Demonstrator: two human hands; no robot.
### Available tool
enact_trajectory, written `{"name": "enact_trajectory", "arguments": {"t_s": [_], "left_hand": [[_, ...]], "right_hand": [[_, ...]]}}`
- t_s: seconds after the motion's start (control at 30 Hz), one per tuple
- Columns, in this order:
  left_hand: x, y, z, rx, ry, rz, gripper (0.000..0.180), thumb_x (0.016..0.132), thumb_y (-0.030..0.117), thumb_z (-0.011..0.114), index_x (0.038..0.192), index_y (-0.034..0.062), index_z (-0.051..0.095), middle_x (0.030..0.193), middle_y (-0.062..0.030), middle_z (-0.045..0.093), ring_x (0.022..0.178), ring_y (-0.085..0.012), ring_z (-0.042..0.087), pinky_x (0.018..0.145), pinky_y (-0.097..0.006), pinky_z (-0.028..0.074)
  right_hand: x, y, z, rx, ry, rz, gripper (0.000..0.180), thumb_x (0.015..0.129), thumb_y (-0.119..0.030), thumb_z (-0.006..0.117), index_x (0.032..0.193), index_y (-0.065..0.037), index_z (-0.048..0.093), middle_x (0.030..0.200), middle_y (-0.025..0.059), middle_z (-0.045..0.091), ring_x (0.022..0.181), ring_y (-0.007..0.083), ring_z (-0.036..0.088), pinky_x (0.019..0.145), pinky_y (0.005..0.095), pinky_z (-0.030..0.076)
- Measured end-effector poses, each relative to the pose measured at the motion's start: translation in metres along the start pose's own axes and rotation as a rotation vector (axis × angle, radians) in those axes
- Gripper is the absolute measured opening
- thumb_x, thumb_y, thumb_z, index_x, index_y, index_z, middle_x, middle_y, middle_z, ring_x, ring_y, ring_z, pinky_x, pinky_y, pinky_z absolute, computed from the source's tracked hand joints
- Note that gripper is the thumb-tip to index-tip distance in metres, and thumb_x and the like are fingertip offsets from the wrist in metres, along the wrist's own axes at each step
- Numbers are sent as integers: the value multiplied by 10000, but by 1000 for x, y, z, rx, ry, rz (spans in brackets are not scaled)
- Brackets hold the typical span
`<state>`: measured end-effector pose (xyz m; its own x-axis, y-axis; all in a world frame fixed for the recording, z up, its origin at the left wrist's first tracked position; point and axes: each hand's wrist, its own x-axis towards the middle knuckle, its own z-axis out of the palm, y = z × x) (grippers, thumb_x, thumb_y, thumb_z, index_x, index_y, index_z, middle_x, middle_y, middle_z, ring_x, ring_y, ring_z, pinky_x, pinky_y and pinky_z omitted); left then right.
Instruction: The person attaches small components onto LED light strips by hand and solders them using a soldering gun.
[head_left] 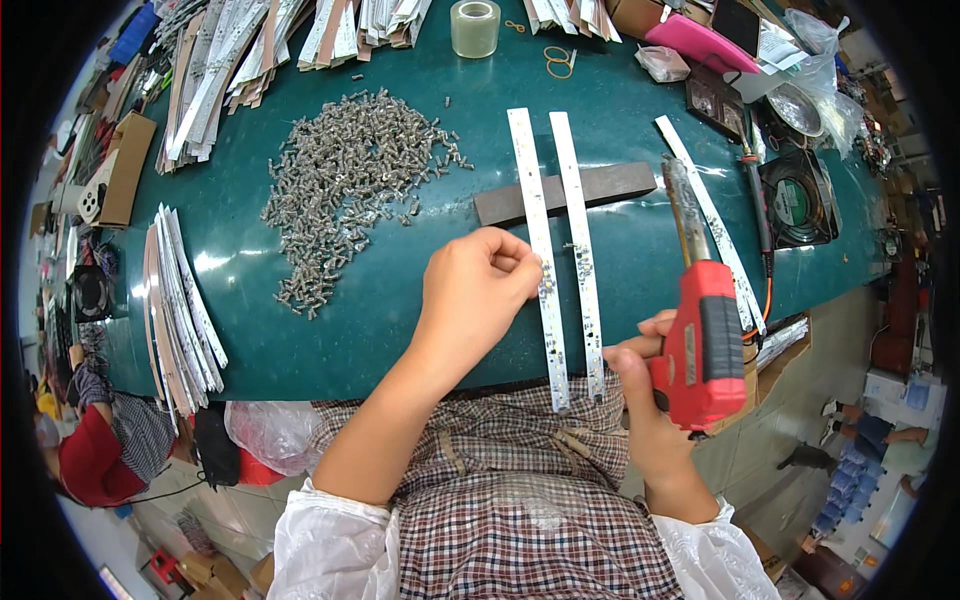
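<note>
You've got a glossy green tabletop (300,330), matt white circuit strips (540,250), shiny metal screws (350,180), and a red plastic soldering gun (700,345).

2 white strips (548,240) across 1 dark bar (610,185), 1 red tool (700,345), 1 tape roll (474,27)

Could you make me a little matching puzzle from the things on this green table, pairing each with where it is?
Things:
1. red soldering gun
2. pile of small metal pieces
3. roll of clear tape
4. dark block

Places:
A. at the far edge of the table
B. under the two white strips
C. in the right hand
D. left of the strips, beyond the left hand

Pairs: 1-C, 2-D, 3-A, 4-B
</note>
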<state>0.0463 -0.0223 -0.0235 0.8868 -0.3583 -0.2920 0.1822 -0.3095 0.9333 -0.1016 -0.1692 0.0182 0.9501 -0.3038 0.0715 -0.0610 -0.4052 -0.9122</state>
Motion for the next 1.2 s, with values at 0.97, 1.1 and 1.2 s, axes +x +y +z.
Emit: {"name": "enact_trajectory", "arguments": {"t_s": [0.97,1.1,1.2], "left_hand": [[1,-12,1,329,213,463,222,763,23,668,971,91,703,847,-10,654,520,-85,497,500,-233,409],[2,-14,2,323,223,476,218,760,22,668,964,89,707,823,-6,643,521,-82,495,499,-231,405],[2,-15,3,334,240,486,213,759,21,667,957,88,710,815,-5,642,521,-82,495,498,-231,404]], "right_hand": [[-43,20,-8,55,-166,247,89,911,-29,589,952,-5,514,741,47,522,531,83,487,503,242,440],[-42,21,-6,95,-159,280,74,920,-40,576,939,-8,512,710,33,510,520,74,470,496,233,428],[-41,20,-6,79,-192,297,69,924,-52,572,935,-14,515,696,24,506,522,72,467,499,229,420]]}}
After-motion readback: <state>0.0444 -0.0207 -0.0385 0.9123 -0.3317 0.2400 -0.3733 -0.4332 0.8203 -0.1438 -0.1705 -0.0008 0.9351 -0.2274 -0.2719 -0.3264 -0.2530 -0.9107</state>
